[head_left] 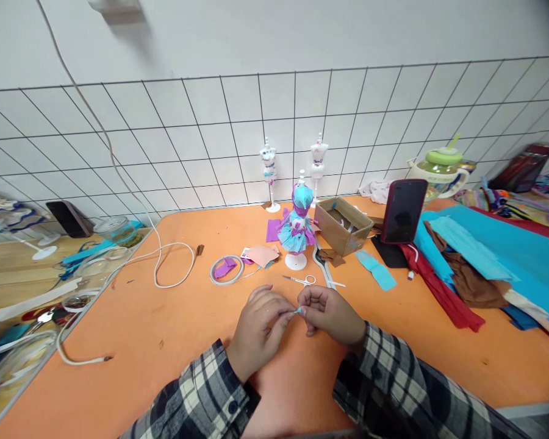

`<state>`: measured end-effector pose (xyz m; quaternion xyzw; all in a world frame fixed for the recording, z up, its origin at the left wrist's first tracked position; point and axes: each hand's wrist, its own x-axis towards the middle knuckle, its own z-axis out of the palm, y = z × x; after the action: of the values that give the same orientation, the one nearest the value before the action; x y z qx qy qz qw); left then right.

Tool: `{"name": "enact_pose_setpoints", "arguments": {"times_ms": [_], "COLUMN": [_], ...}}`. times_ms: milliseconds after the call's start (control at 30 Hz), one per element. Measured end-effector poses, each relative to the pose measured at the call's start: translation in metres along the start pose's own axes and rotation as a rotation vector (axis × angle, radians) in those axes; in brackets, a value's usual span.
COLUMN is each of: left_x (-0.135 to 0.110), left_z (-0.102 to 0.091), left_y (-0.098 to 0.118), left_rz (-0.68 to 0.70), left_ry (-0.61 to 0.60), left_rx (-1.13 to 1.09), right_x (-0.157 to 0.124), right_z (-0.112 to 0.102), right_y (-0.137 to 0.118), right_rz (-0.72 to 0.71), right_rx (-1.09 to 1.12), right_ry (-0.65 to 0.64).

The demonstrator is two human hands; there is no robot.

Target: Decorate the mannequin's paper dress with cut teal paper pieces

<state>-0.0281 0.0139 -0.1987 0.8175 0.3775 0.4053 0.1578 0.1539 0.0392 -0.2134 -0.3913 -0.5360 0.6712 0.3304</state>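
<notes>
Scrap of thin light-blue material [299, 310] sits between the fingertips of both hands, above the near middle of the smooth orange table [165, 341]. What shows of it runs roughly sideways, along the near edge; fingers cover its ends, so I cannot tell which way it points. The left hand [263, 326] pinches it between thumb and finger, and the right hand [332, 314] grips it from the other side, fingers curled.

Three miniature dress forms on round white bases stand toward the far edge. The foremost dress form [297, 231] is upright, clothed in ruffled light-blue and purple; the left white form [269, 174] and right white form [318, 164] stand behind it, near the tiled wall [201, 140]. Beside the foremost one is a single open, rectangular brown cardboard box [352, 238]. One pair of slim metal scissors [296, 280] lies just beyond the hands, blades toward the left edge. Toward the right edge, one phone in a dark red case [405, 210] stands propped near a creased red strip [439, 299] and a wide, flat blue sheet [531, 256].
</notes>
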Motion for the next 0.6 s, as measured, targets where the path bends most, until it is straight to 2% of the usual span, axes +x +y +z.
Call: {"name": "enact_pose_setpoints", "arguments": {"times_ms": [67,167,267,400,500,600], "left_x": [0.001,0.003,0.004,0.006,0.006,0.006], "left_z": [-0.002,-0.003,-0.004,-0.006,-0.007,-0.006], "left_y": [-0.001,-0.003,-0.004,-0.008,-0.01,-0.011], "left_rz": [0.036,0.0,-0.165,-0.428,-0.565,-0.631], "left_ry": [-0.036,-0.112,-0.238,-0.407,-0.436,-0.43], "left_rx": [-0.057,-0.176,-0.391,-0.758,-0.945,-0.999], "right_x": [-0.001,-0.003,-0.005,-0.007,-0.008,-0.009], "right_z": [-0.002,-0.005,-0.008,-0.01,-0.009,-0.008], "right_y": [-0.002,-0.005,-0.006,-0.004,-0.002,-0.003], "right_rz": [-0.042,-0.227,-0.445,-0.628,-0.692,-0.665], "right_rx": [-0.07,-0.231,-0.409,-0.511,-0.547,-0.589], "right_ry": [-0.031,-0.03,-0.034,-0.09,-0.089,-0.061]}}
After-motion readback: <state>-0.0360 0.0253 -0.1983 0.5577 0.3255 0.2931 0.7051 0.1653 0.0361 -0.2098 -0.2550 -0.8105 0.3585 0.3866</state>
